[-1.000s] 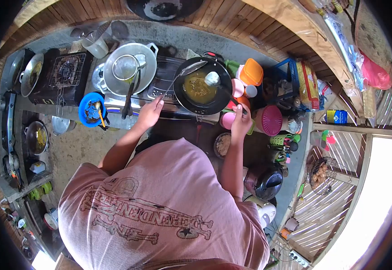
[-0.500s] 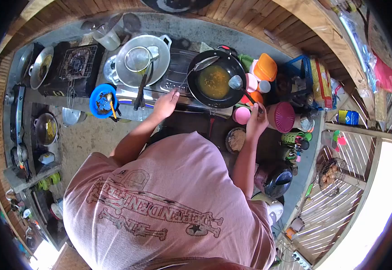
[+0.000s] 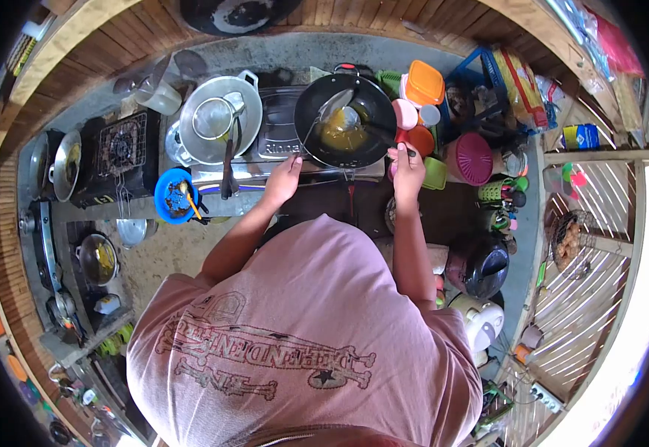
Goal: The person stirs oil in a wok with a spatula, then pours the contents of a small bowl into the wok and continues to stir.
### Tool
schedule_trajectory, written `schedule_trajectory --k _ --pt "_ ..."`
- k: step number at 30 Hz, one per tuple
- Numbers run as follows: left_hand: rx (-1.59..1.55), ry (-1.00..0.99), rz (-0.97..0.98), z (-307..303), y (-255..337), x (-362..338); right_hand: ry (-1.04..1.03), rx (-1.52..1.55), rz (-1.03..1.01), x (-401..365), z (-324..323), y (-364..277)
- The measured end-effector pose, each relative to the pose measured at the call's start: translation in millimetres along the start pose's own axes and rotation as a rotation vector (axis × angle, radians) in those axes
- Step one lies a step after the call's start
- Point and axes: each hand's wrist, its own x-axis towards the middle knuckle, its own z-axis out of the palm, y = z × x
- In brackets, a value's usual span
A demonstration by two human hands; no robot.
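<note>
A black wok [image 3: 373, 104] stands on the stove, with yellow liquid [image 3: 343, 140] in its bottom. My left hand [image 3: 285, 177], at the wok's lower left, is closed on the thin handle of a metal spoon-like utensil [image 3: 335, 103]. The head of that utensil leans inside the wok's left side. Just beyond the wok's lower right rim, my right hand [image 3: 408, 170] grips the dark handle of a ladle [image 3: 349, 117]. This ladle's rounded head is over the liquid near the wok's middle.
Left of the wok, a large aluminium pot [image 3: 196, 147] carries a strainer [image 3: 212, 119] and a dark-handled utensil. A blue bowl [image 3: 162, 195] sits at the counter edge. Plastic containers, including an orange one [image 3: 423, 83] and a pink one [image 3: 473, 159], crowd the right side.
The ladle in my right hand has moved left, from the wok's right edge to over the liquid. My left hand keeps its utensil at the wok's left side. The camera view has shifted slightly.
</note>
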Motion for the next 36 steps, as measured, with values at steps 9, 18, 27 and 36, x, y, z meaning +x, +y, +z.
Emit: schedule_trajectory --k 9,18,27,36 --pt "0.034 0.002 -0.091 -25.9 -4.4 -7.2 0.076 -0.215 -0.215 -19.3 -34.1 -34.8" --pt "0.069 -0.059 -0.111 -25.3 8.5 -6.2 0.085 -0.271 -0.314 -23.3 -25.1 -23.0" --pt "0.195 -0.046 -0.039 -9.4 -9.6 -1.3 0.166 -0.254 -0.335 -21.2 -28.0 -17.9" --pt "-0.289 -0.117 -0.212 5.4 -22.2 9.5 0.089 -0.480 -0.242 5.0 -26.8 -6.7"
